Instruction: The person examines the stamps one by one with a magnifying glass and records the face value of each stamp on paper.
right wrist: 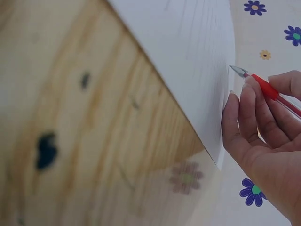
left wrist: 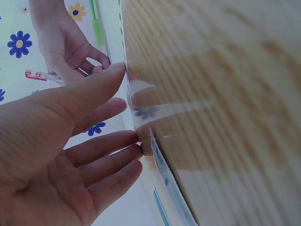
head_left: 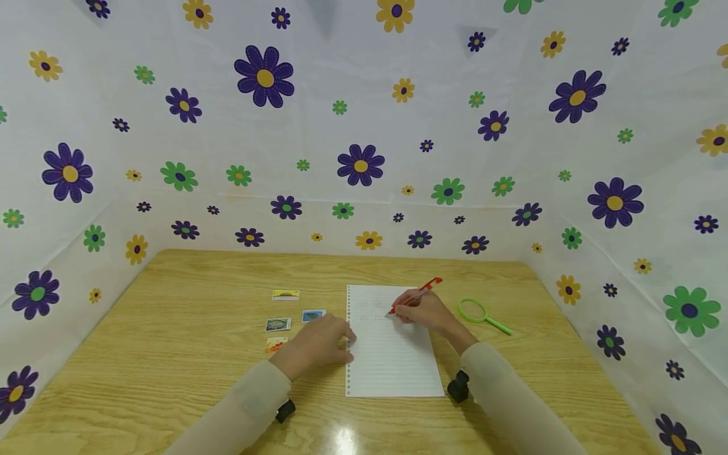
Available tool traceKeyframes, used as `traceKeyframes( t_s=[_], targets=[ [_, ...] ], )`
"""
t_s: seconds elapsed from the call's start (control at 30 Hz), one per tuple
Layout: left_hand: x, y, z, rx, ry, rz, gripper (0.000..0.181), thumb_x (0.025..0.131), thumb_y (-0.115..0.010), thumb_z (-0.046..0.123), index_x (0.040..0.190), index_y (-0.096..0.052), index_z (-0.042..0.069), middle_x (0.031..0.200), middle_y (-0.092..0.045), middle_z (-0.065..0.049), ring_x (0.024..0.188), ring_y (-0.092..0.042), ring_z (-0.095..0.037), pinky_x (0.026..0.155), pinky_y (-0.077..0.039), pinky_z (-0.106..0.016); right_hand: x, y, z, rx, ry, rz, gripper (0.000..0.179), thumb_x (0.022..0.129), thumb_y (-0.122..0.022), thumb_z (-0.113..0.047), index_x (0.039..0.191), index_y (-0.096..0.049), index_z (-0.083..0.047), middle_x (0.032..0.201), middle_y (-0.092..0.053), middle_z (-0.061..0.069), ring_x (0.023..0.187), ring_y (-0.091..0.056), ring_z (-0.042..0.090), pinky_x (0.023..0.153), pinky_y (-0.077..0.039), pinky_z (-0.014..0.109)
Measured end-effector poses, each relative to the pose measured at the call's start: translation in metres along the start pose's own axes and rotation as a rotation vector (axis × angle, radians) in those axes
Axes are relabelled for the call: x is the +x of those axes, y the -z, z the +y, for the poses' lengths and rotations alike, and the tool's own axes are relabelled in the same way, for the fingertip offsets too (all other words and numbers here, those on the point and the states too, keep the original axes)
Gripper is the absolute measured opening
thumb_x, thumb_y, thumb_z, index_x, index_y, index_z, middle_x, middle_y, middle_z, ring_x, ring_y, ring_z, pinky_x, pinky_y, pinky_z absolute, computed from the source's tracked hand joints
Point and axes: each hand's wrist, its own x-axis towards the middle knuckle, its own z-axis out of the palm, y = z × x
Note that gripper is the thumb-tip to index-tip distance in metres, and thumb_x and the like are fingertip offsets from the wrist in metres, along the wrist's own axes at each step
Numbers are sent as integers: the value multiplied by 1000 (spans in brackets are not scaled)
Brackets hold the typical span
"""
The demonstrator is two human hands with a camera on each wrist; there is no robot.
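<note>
A sheet of lined paper [head_left: 392,366] with punched holes down its left side lies on the table. Faint red writing in two short rows marks its upper part. My right hand [head_left: 426,311] pinches a red pen [head_left: 430,284] with a clear barrel, its tip at the end of the lower row. In the right wrist view the pen's red grip [right wrist: 265,87] sits between thumb and fingers. My left hand [head_left: 320,341] rests at the paper's left edge, fingers loosely bent and fingertips on the margin. Close by it lies a blue picture stamp [head_left: 313,315].
More small picture stamps lie left of the paper: a yellow one [head_left: 285,294], a dark greenish one [head_left: 278,324] and a red-orange one [head_left: 275,344] partly behind my left hand. A green magnifying glass [head_left: 498,326] lies right of my right hand. Flowered cloth [head_left: 318,139] walls the table in.
</note>
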Motion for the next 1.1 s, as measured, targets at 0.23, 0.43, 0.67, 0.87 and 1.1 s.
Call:
traceKeyframes(
  t_s=[0.23, 0.43, 0.67, 0.87, 1.1],
  targets=[
    [1, -2, -2, 9, 0, 2, 32, 84, -87, 25, 111, -80, 9, 122, -76, -7, 115, -70, -27, 95, -57, -43, 0, -2, 0, -6, 5, 9, 18, 97, -72, -21, 106, -75, -6, 92, -76, 7, 78, -65, 13, 73, -54, 23],
    [1, -2, -2, 6, -1, 2, 32, 84, -87, 25, 111, -80, 9, 122, -76, -7, 116, -70, -28, 95, -57, -43, 0, -2, 0, -33, 14, 11, 18, 97, -72, -22, 106, -75, -6, 93, -76, 8, 79, -65, 13, 74, -55, 25],
    [0, -2, -1, -9, 1, 1, 32, 84, -87, 24, 111, -80, 8, 122, -76, -8, 118, -70, -29, 96, -57, -44, -4, 2, -3, -22, 33, 7, 18, 99, -70, -23, 109, -75, -10, 96, -76, 5, 80, -65, 12, 74, -55, 23],
    [-1, -2, -1, -10, 4, 3, 32, 84, -87, 24, 111, -80, 9, 122, -76, -8, 117, -69, -29, 97, -56, -45, -11, 18, -6, -155, 188, 37, 16, 101, -67, -21, 109, -75, -11, 101, -77, 8, 85, -68, 15, 75, -54, 26],
    [0, -2, -1, -6, 13, 5, 31, 85, -86, 25, 112, -80, 10, 123, -76, -7, 118, -68, -29, 99, -56, -45, -17, 41, -1, -321, 460, 79, 13, 98, -66, -4, 108, -74, 0, 105, -77, 18, 88, -71, 23, 74, -58, 27]
  ],
)
